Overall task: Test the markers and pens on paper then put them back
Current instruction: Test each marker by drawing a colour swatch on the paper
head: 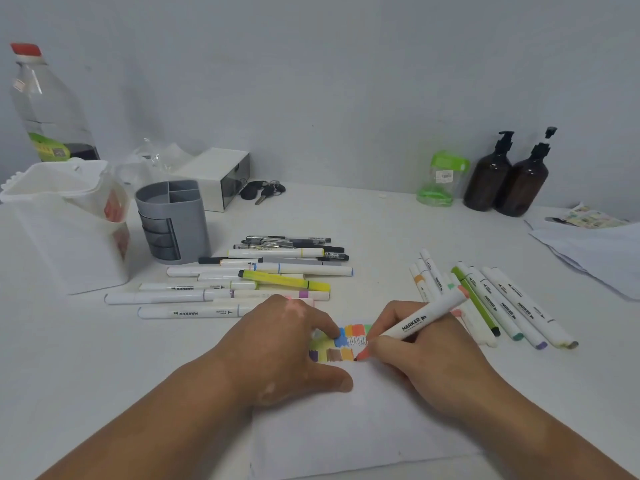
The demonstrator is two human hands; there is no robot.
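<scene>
**On the white surface: marker tip down on the paper**

- Right fingers (386, 348) are curled round a white marker (427, 318), gripping it low on the barrel. Its coral tip touches the paper (363, 427) just beside the lower row of swatches (341, 344). The barrel slants up and to the right, and its far end is coral too.
- The right hand (426, 358) rests its heel on the paper.
- The left hand (287, 344) lies flat, fingers straight and spread, holding nothing. Its index tip presses on the blue swatch and its thumb is on bare paper.
- The swatches make two short rows: blue, orange and green above; purple, brown and orange below. A black scribble sits between the rows.
- Left pile (242, 271): markers and dark pens lie roughly parallel just beyond the left hand, with a yellow highlighter (284, 280) on top.
- Right row (502, 303): capped markers fan out beside the right hand.
- A grey holder (173, 220) stands upright behind the left pile, with a white caddy (65, 230) to its left.
- Along the back wall are a clear bottle (48, 109), a white box (218, 174), keys (263, 192), a green jar (443, 178) and two amber pump bottles (509, 178).
- Loose sheets (595, 251) lie at the far right.
</scene>
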